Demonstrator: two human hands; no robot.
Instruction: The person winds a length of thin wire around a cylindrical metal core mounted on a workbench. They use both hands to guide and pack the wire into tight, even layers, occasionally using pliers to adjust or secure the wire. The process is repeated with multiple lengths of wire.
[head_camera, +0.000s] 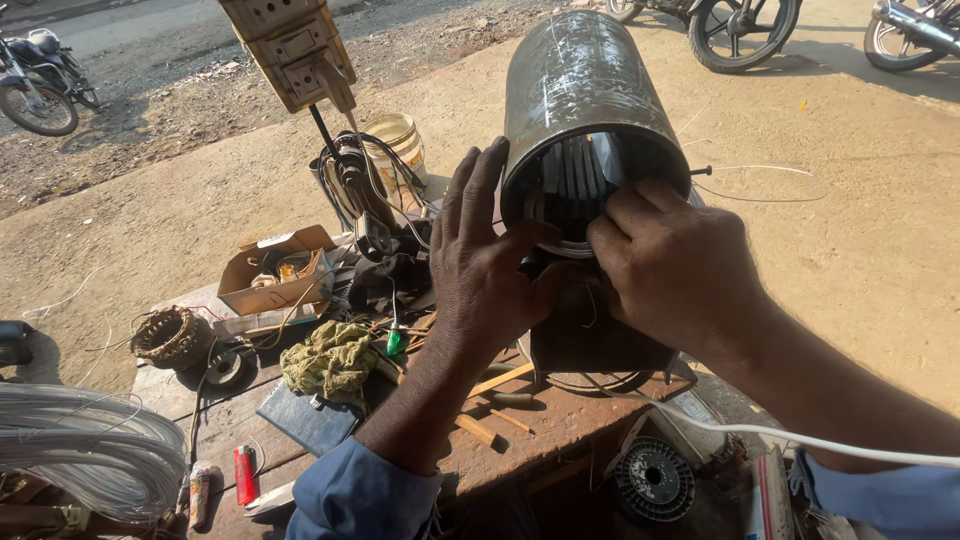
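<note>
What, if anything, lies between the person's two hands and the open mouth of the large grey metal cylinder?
Nothing visible does. The left hand rests flat against the rim of the large grey metal cylinder, and the right hand has its fingers at the slotted opening. The green rag and cardboard box lie off to the left.

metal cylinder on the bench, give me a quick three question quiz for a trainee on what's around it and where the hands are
1. True or false: both hands are at the open end of the metal cylinder.
2. Which lies nearest the left hand? A) green rag B) red lighter C) cardboard box
3. Fill in: the coil of pale wire sits at the picture's ____ edge.

Key: 1 true, the right hand is there too; 2 A; 3 left.
</note>
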